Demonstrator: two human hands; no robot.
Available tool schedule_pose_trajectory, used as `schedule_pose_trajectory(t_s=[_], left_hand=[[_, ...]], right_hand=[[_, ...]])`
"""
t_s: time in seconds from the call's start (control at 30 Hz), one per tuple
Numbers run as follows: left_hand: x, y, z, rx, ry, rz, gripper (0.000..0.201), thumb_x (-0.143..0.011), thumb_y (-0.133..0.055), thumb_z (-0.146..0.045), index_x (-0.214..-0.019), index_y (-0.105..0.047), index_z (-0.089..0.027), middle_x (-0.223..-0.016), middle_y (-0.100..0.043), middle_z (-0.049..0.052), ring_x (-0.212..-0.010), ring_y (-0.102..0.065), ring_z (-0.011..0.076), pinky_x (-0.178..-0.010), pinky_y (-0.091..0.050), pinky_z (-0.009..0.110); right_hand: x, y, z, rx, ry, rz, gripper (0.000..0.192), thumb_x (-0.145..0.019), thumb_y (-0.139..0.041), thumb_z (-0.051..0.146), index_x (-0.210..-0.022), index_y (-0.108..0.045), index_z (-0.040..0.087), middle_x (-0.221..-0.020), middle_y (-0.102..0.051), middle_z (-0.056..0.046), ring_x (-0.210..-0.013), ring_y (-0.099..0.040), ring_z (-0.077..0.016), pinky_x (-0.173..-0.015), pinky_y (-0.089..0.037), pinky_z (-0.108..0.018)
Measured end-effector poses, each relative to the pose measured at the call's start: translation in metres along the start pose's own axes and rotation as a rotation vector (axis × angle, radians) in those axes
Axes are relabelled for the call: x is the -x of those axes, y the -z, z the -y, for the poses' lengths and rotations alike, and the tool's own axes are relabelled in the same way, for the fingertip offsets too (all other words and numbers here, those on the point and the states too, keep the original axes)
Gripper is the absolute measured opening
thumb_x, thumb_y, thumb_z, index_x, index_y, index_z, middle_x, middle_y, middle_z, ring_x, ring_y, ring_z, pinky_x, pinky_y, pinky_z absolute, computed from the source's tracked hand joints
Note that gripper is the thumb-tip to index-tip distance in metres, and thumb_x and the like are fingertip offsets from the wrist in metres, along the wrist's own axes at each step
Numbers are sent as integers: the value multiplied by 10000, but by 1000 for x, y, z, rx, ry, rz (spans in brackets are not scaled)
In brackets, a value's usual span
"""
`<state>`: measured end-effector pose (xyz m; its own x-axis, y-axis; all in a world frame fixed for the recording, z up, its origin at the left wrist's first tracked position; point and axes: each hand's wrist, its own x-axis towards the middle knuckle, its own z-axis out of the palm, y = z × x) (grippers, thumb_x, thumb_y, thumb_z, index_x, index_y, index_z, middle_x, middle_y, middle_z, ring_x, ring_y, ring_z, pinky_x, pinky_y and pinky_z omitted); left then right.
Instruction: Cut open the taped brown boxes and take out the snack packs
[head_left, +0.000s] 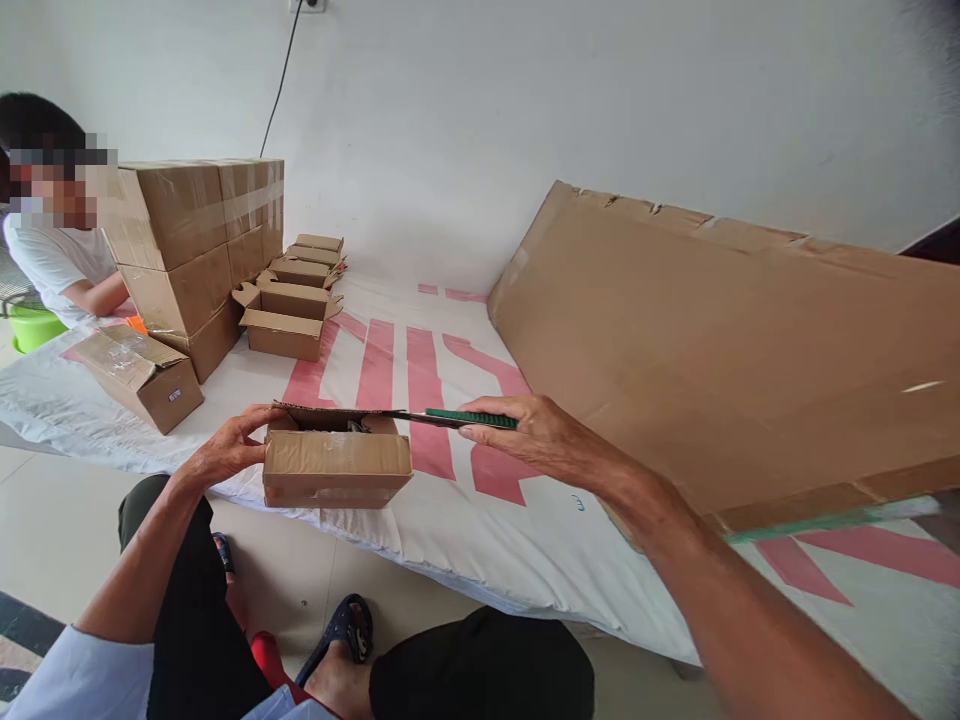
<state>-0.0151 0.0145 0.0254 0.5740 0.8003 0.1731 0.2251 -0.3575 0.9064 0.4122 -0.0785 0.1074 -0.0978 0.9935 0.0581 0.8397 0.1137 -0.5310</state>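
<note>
A small open cardboard box point(337, 472) sits at the near edge of the cloth-covered surface, its far flap raised. My left hand point(234, 445) grips its left end, fingers at the flap and thumb lower down. Inside, a small dark item shows partly; the rest of the contents is hidden. In my right hand point(517, 428) is a slim, flat dark object with a green ribbed strip point(469, 419), pinched between thumb and fingers. Its narrow far end reaches left to the box's right end, along the raised flap. Its exact kind cannot be made out.
Several open cardboard boxes point(283, 335) stand in a row behind. Left of them are stacked taped cartons point(187, 215) and a separate closed box point(142, 372). A large cardboard sheet point(720, 370) leans at right. Another person point(56, 240) sits far left, near a green basin point(36, 328).
</note>
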Motion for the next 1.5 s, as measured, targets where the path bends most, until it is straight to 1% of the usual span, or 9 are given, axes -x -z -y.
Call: schedule_pose_trajectory(t_s=[0.17,0.3,0.5,0.63,0.77,1.03,1.17,1.33,1.5], left_hand=[[-1,2,1,70,62,12,671,-856,-858,-518,-1464,-710,-275,-1608,-579,139,-1470,-545,415,-1086,-602,514],[-2,7,0,17,52,38,710,-875,-835,-537,-1516,-671,-279,-1609,-585,141,-1463,-565,409,-1081,-607,476],[-2,15,-4,-145,97,110,1091,-727,-932,-628,-1668,-471,-324,-1694,-500,136,-1486,-537,433,-1155,-545,530],[-3,15,-14,-164,118,133,1278,-662,-962,-658,-1730,-332,-350,-1749,-406,156,-1524,-487,449,-1194,-497,595],[-4,14,-19,-199,120,138,1314,-660,-963,-649,-1747,-284,-360,-1737,-410,164,-1525,-471,465,-1188,-491,619],[-7,18,-22,-259,153,162,1369,-665,-952,-670,-1768,-208,-344,-1774,-294,169,-1550,-434,451,-1217,-483,590],[-9,20,-20,-321,139,168,1369,-664,-943,-687,-1768,-208,-349,-1816,-174,160,-1600,-354,469,-1212,-497,579],[-11,22,-22,-437,122,156,1374,-611,-966,-699,-1747,-288,-329,-1843,-92,165,-1635,-270,505,-1221,-481,592],[-17,20,-28,-427,116,164,1198,-625,-967,-631,-1654,-444,-311,-1690,-433,145,-1491,-503,422,-1169,-535,547]], right_hand=[[32,-71,-83,-216,-126,-306,516,-933,-560,603,-1175,-779,203,-1056,-807,-97,-971,-732,-297,-831,-569,-397],[48,-135,-142,-48,-232,-408,457,-949,-479,473,-1219,-737,211,-1172,-783,-147,-1109,-713,-331,-958,-560,-460],[65,-173,-173,251,-272,-477,383,-988,-471,351,-1243,-714,200,-1094,-728,-152,-1024,-633,-326,-971,-526,-491],[58,-169,-161,206,-215,-489,359,-1011,-498,373,-1232,-718,195,-1091,-710,-153,-1017,-618,-334,-960,-526,-524],[30,-150,-114,-157,-48,-511,521,-999,-587,593,-1356,-672,223,-1340,-687,-169,-1267,-625,-356,-1108,-506,-568],[-22,-108,-5,-390,279,-25,1304,-722,-849,818,-1764,-247,317,-1853,-195,-123,-1709,-159,-382,-1365,-246,-569],[-37,-112,-2,-298,285,132,1466,-646,-934,761,-1787,-147,285,-1862,-117,-156,-1717,-79,-406,-1371,-186,-611],[-40,-123,-9,-283,299,104,1414,-686,-976,594,-1787,-132,322,-1856,-167,-145,-1714,-121,-393,-1367,-214,-597],[-39,-130,-6,-295,278,21,1285,-750,-939,487,-1778,-189,313,-1821,-271,-150,-1681,-252,-376,-1345,-286,-567]])
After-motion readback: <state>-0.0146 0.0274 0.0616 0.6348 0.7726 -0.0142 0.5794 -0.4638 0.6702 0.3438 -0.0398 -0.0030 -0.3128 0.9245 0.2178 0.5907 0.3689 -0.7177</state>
